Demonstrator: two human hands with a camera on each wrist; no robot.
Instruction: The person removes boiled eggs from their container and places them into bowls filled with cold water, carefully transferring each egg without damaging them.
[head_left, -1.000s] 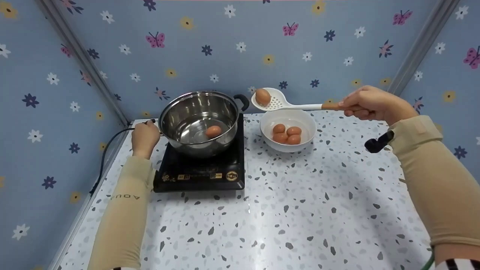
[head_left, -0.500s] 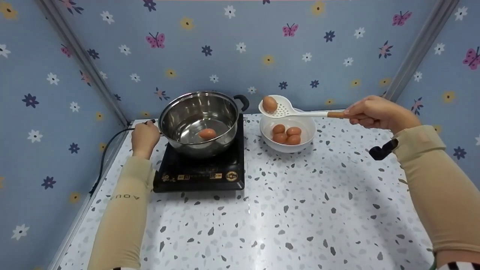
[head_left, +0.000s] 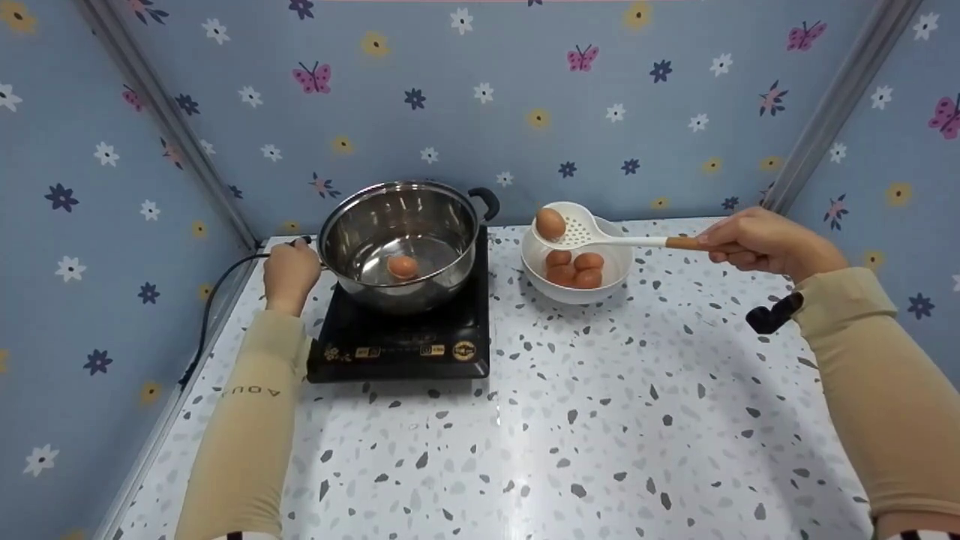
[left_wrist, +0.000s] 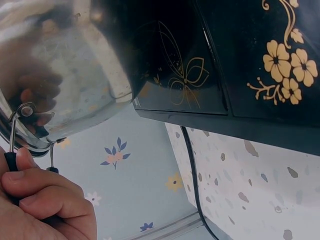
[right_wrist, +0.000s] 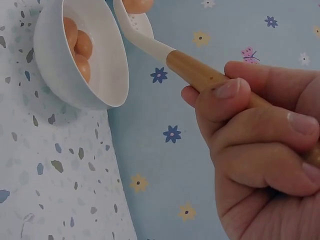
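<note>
My right hand (head_left: 765, 238) grips the wooden handle (right_wrist: 195, 70) of a white slotted spoon (head_left: 581, 226). One brown egg (head_left: 550, 223) rides in its perforated bowl, over the back left rim of a white bowl (head_left: 574, 296). Inside that bowl sit several brown eggs (head_left: 588, 279). My left hand (head_left: 291, 274) holds the black side handle (left_wrist: 52, 170) of a steel pot (head_left: 405, 296), its fingers (left_wrist: 60, 200) curled round it in the left wrist view. A single egg (head_left: 403, 267) lies in water at the pot's bottom.
The pot stands on a black induction cooker (head_left: 401, 360), whose cord (head_left: 206, 315) runs down the left side. A speckled white table (head_left: 585, 435) bears everything. Flowered blue panels (head_left: 480, 135) enclose it at the back and sides.
My right hand has brought the spoon and its egg right and toward me, down over the white bowl. The egg in the pot has drifted left. My left hand stays put.
</note>
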